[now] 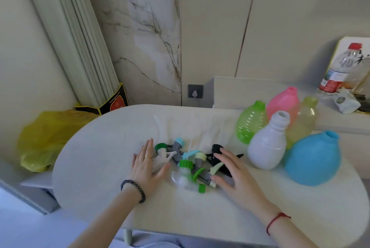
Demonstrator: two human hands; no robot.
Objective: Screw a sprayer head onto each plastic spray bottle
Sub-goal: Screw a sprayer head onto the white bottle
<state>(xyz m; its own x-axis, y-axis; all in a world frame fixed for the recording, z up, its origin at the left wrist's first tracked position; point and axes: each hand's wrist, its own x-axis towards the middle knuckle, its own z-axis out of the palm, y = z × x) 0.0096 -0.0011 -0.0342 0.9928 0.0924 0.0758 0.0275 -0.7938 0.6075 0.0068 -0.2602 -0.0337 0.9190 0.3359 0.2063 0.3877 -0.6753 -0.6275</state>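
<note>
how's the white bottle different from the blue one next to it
The white bottle has a narrow pear shape with a tall threaded neck; the blue bottle is broad and round with a short neck. The white one is paler and looks slimmer; the blue one is bright and looks bulkier, standing nearer the table's right end. Both stand open-mouthed on the table, with no sprayer head fitted.

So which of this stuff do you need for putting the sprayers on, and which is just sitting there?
For the job:
- pile of sprayer heads
- green bottle
- pink bottle
- yellow bottle
- white bottle
- blue bottle

Just lying about:
- yellow plastic bag
- water bottle with red cap
- crumpled wrapper
</note>
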